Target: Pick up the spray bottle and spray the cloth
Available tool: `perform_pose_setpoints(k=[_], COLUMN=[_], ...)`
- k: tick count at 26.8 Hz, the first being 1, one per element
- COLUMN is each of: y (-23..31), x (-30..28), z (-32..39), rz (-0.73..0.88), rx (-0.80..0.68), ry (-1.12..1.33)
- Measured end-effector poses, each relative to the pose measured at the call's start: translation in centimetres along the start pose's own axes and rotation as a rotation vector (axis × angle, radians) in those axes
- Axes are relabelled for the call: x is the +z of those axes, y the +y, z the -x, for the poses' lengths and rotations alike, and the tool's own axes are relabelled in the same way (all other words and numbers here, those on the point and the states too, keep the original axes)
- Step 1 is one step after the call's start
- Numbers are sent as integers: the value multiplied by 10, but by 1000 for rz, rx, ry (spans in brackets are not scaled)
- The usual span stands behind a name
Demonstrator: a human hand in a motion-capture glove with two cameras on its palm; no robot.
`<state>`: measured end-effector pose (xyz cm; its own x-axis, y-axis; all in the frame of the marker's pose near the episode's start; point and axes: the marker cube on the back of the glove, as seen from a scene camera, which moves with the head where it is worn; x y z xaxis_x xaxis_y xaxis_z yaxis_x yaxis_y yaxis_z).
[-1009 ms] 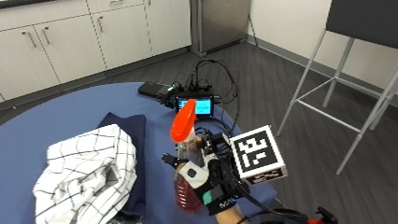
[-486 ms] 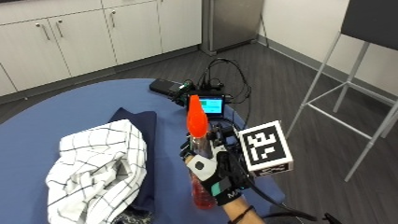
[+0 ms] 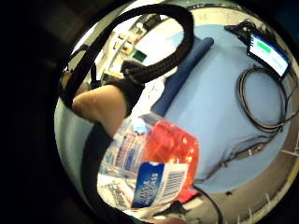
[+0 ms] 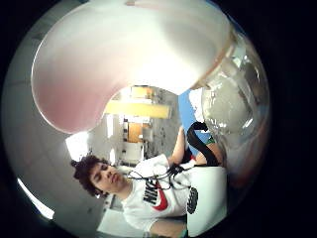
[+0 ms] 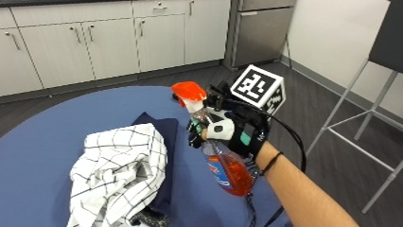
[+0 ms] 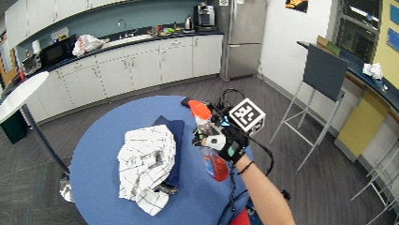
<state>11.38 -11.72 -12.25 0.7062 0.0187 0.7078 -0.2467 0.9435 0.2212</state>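
My gloved right hand grips a clear spray bottle of red liquid by its neck and holds it upright above the blue table. Its orange nozzle points toward the white checked cloth, which lies crumpled on a dark blue cloth to the bottle's left. In the wide outside view the hand holds the bottle beside the checked cloth. The little finger side palm view shows the bottle's labelled base close to the palm.
A small screen device and black cables lie on the table behind the hand. White cabinets and a steel fridge line the far wall. A tall stool stands to the right.
The hand has raised the bottle and turned its nozzle toward the checked cloth. The outside camera has also shifted.
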Motion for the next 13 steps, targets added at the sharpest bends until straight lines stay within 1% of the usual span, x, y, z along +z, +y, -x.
perform_pose_setpoints(k=[2, 5, 9, 13], y=[-9, -22, -35, -39], x=[-1, 2, 14, 28], z=[1, -2, -17, -34], rz=[89, 178, 274, 330], rx=[40, 108, 188, 237], ry=[34, 67, 71, 54])
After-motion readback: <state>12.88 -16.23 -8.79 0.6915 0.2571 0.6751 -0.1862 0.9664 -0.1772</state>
